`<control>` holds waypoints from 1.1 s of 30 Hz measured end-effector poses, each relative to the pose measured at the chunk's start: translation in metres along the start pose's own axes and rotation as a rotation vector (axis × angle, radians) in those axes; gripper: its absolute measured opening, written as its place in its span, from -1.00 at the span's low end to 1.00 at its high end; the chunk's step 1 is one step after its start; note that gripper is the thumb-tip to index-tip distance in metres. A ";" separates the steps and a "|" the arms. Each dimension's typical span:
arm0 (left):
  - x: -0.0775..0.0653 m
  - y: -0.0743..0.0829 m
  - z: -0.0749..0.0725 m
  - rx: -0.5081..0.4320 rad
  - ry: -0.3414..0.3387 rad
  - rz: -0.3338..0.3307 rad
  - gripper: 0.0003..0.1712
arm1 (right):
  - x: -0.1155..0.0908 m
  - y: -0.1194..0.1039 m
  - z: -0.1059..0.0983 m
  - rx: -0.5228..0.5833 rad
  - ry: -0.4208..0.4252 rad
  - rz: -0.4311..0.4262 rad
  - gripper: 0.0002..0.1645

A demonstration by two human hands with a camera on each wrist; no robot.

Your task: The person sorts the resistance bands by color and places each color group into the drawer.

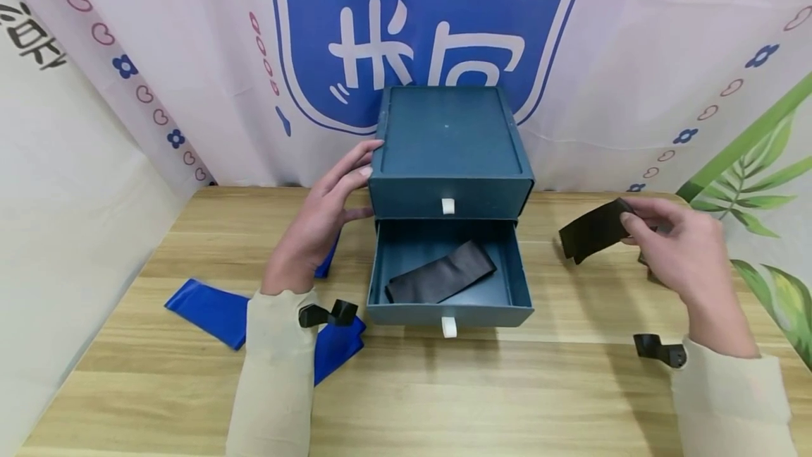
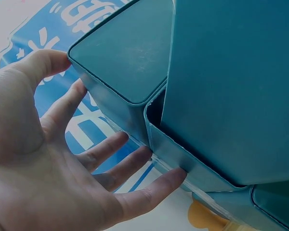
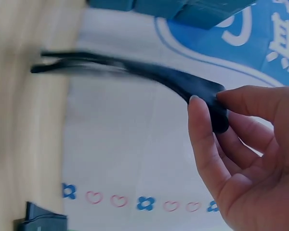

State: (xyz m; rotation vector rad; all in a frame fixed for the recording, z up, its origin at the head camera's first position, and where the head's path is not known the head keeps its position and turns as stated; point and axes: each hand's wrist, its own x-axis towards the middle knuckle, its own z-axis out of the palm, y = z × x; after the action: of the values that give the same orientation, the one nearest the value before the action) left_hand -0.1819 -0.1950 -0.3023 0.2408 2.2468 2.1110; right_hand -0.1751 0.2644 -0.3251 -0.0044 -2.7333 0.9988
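Observation:
A dark teal two-drawer box [image 1: 447, 129] stands against the curtain. Its lower drawer [image 1: 450, 315] is pulled out and holds a folded black band [image 1: 442, 273], lying slantwise; the upper drawer [image 1: 406, 197] is closed. My left hand [image 1: 323, 214] is at the box's left side, fingers spread and fairly straight, fingertips touching its edge in the left wrist view. To the right of the box, my right hand [image 1: 688, 249] pinches one end of another folded black band [image 1: 595, 231] between thumb and fingers. That band's free end points toward the drawer, above the tabletop.
Blue folded bands [image 1: 212, 310] lie on the wooden table [image 1: 507, 400] left of the box, some partly hidden by my left arm. Another black piece [image 3: 43, 220] lies on the table near my right hand. A printed curtain [image 1: 609, 90] hangs directly behind the box.

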 end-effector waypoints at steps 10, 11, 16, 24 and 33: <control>0.000 -0.001 0.000 -0.003 0.000 0.002 -0.47 | -0.017 -0.027 -0.012 0.033 -0.025 0.013 -0.45; 0.000 -0.001 0.000 -0.003 0.000 0.002 -0.47 | -0.018 -0.029 -0.012 0.042 -0.022 0.011 -0.46; 0.001 -0.001 0.000 0.000 0.004 0.002 -0.47 | -0.025 -0.040 -0.015 0.083 -0.012 -0.003 -0.49; -0.001 -0.002 -0.003 -0.012 0.004 0.006 -0.46 | -0.032 -0.056 -0.016 0.138 -0.008 -0.061 -0.53; -0.001 -0.003 -0.003 -0.011 -0.003 0.001 -0.46 | -0.042 -0.069 -0.024 0.319 -0.011 -0.054 -0.61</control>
State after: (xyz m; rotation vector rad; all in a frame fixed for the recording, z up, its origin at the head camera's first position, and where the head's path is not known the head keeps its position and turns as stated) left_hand -0.1817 -0.1980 -0.3049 0.2441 2.2332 2.1213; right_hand -0.1235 0.2233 -0.2730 0.1281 -2.5369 1.4082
